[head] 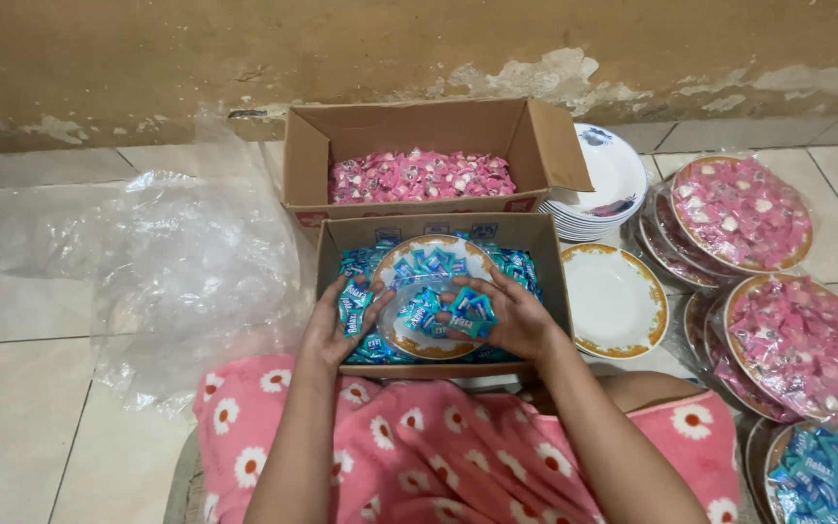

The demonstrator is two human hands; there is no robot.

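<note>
Cupping blue wrapped candies over gold-rimmed plate inside near cardboard box; left hand and right hand flanking, fingers curled inward, both equally close.

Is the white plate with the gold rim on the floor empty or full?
Empty. The white plate with gold rim shows a bare white surface, with no candies on it.

Soft, even indoor light falls from above, moderately bright, with only faint shadows under the forearms and inside the cardboard boxes. Mild glare glints off the crumpled clear plastic sheet and the film over the pink sweet plates. Focus is fair in the centre, a little soft overall, and the floor tile lines bow slightly toward the edges.
</note>
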